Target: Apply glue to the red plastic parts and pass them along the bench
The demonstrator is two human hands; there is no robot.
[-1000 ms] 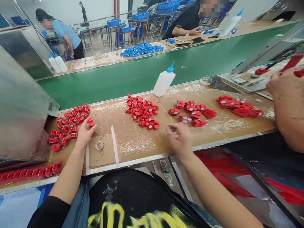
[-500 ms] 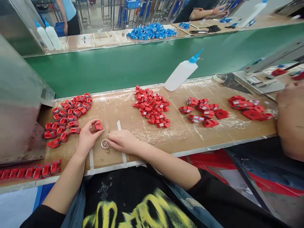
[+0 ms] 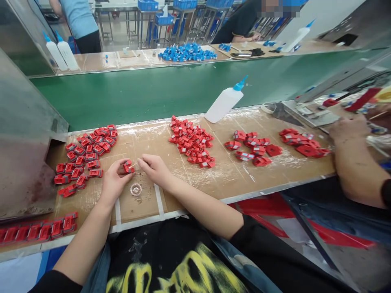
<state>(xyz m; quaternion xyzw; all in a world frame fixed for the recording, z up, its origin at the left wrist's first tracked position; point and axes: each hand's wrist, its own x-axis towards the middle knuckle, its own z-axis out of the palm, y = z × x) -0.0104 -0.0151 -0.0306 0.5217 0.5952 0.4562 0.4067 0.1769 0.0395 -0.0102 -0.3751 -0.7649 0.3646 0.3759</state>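
Red part (image 3: 128,167): was pinched in left fingers (image 3: 126,178). Thin stick (image 3: 133,165): was pinched in right fingers (image 3: 149,159), angled at the part. Clear dish (image 3: 136,189): was set below both. Steady, light strokes were judged best.

A thin stick (image 3: 133,165) points at a held red part (image 3: 127,166).

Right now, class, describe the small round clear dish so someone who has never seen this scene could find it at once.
On the long brown workbench, find the two white tape strips running to its near edge. Between them, near the person's bare left hand, sits the small round clear dish. Unlike the blocky red parts nearby, it is round and see-through.
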